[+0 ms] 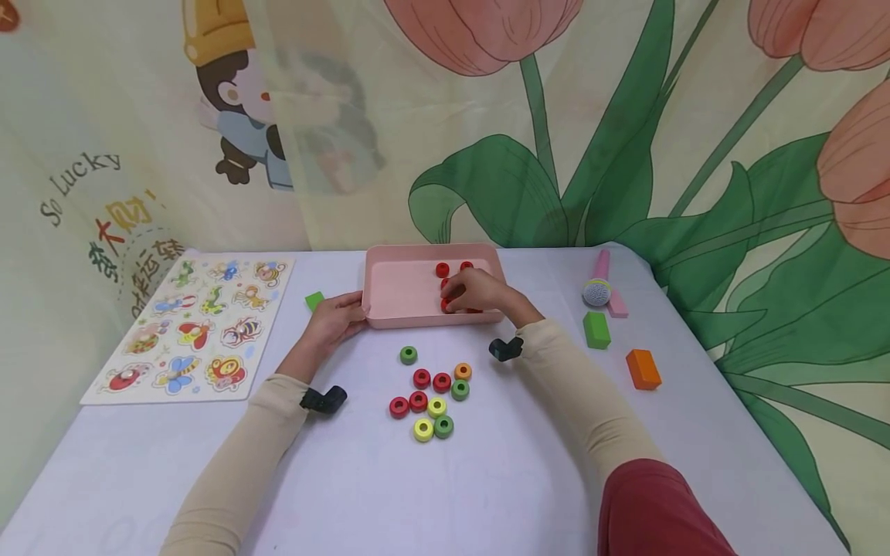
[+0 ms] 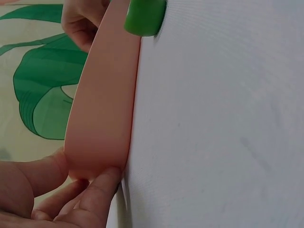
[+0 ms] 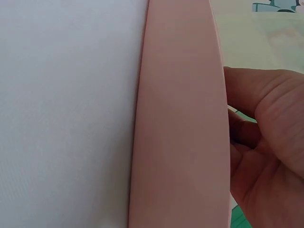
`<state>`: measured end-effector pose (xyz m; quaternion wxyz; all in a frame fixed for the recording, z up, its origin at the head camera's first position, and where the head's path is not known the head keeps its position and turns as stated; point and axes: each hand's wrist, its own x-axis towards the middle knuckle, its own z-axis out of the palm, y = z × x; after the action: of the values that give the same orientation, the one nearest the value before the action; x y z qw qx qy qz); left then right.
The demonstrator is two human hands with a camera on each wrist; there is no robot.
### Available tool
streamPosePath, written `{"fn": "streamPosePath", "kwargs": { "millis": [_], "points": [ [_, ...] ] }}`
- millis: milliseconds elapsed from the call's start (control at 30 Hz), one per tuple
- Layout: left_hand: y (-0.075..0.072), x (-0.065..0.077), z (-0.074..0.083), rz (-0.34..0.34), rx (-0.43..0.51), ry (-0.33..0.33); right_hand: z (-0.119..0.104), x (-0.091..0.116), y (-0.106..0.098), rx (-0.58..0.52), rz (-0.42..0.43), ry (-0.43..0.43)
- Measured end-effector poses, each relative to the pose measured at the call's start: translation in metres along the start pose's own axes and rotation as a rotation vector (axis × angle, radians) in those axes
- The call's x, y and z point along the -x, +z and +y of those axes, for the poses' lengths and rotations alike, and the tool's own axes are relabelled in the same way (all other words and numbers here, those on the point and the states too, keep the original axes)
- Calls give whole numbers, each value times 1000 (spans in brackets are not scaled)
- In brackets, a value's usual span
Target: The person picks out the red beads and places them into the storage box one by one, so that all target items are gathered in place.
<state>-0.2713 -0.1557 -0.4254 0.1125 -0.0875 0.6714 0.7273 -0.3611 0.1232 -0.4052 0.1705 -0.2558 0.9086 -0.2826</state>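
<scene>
Setting red beads [image 1: 442,274] in the tray [image 1: 403,286], near the table's [image 1: 348,479] far edge, seems the step. The left hand [image 1: 334,321] pinches the tray's left end; whether the right hand [image 1: 478,289], inside, pinches a bead, I can't tell. Next likely calls for a loose red bead [image 1: 441,388].

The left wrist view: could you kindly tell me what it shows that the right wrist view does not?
Only the left wrist view shows a green bead and the left hand gripping the pink tray. Only the right wrist view shows part of a printed figure. Both share the tray's outer wall, the right hand, white cloth and green leaf print.
</scene>
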Motion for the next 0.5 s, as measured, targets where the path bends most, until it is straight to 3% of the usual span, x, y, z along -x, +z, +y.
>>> {"fn": "streamPosePath", "kwargs": {
  "millis": [500],
  "points": [
    [1, 1, 0, 10, -19, -6, 6, 1, 3, -24, 17, 0]
  ]
}}
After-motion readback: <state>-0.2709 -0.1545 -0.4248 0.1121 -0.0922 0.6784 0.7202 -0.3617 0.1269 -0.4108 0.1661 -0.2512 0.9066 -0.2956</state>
